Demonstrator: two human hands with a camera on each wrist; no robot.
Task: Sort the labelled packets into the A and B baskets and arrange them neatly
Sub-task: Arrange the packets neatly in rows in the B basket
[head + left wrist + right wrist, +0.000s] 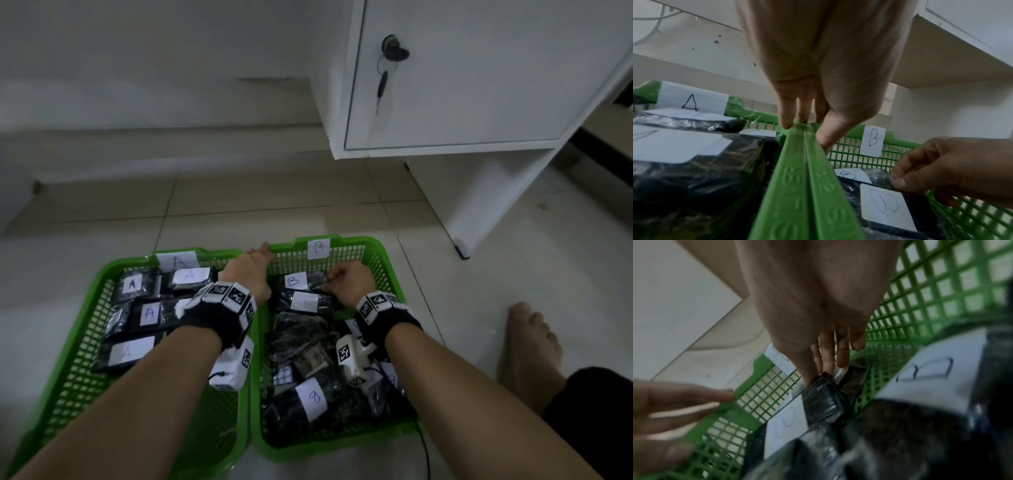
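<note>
— Pale glossy floor tiles (239, 212) carry everything, with a white cabinet (479, 85) standing behind on the right, keys (383, 82) dangling from its lock. What sits nearest?

— Two green plastic baskets, rims touching. A basket (85, 342) on the left, B basket (380, 263) on the right, both with lattice walls and a paper tag taped to the far rim. A bare foot (531, 342) rests on the tiles just beside the B basket.

— And the packets?

— Dark, crinkly, shiny plastic with white paper labels. Packets marked A (132, 286) lie flat in the A basket; the B ones are heaped loosely in theirs, overlapping.

— Hands?

— Left hand (248, 270) rests on the two touching rims, fingers (786, 113) straight and close together, thumb down inside the B basket wall. Right hand (347, 281) is low in the far end of the B basket, thumb and fingertips pinching the edge of a B packet (888, 206) that lies overlapping another B packet (294, 281). Wrist bands with black-and-white markers cover part of both baskets' contents
</note>
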